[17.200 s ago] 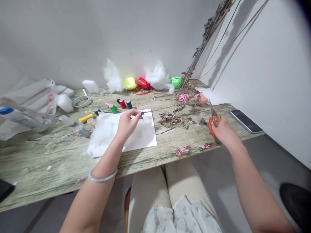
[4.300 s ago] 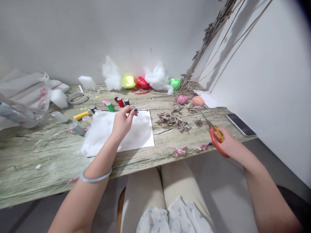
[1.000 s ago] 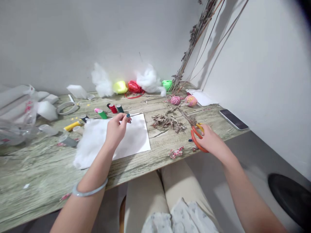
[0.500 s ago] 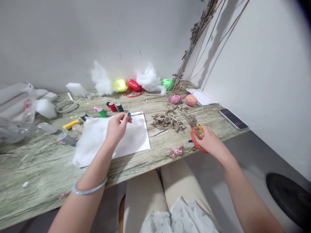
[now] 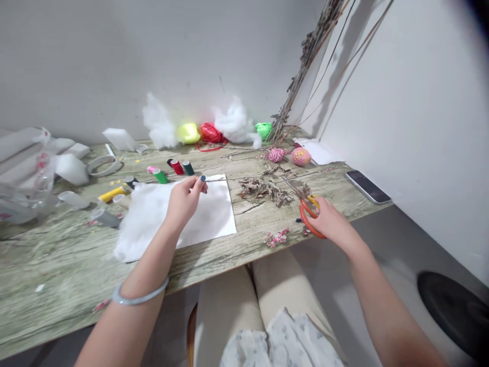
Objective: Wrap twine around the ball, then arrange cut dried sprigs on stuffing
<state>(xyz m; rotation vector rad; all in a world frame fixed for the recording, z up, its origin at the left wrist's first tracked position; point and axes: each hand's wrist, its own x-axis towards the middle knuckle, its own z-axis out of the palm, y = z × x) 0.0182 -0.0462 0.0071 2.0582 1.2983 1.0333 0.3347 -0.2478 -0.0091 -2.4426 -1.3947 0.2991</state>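
Observation:
My left hand [image 5: 187,200] is closed in a pinch on a thin dry twig [image 5: 217,180], above a white sheet of paper [image 5: 214,219]. Fluffy white cotton batting [image 5: 143,216] covers the sheet's left part. On the right, my right hand [image 5: 331,220] grips a pair of scissors [image 5: 310,219] with orange and yellow handles. The scissor blades point away to the upper left, close to a pile of dried leaves [image 5: 265,189]. Small pink and white bits [image 5: 276,238] lie near the table's front edge.
Thread spools [image 5: 177,167] stand behind the sheet. Yarn balls [image 5: 301,156] and a phone [image 5: 368,186] lie at the right. Cotton tufts [image 5: 235,122] and string bundles [image 5: 188,133] line the wall. Dried branches [image 5: 301,76] lean in the corner. A tape roll [image 5: 104,166] sits left.
Almost nothing differs. Both hands keep their places and holds; the whole view has shifted very slightly.

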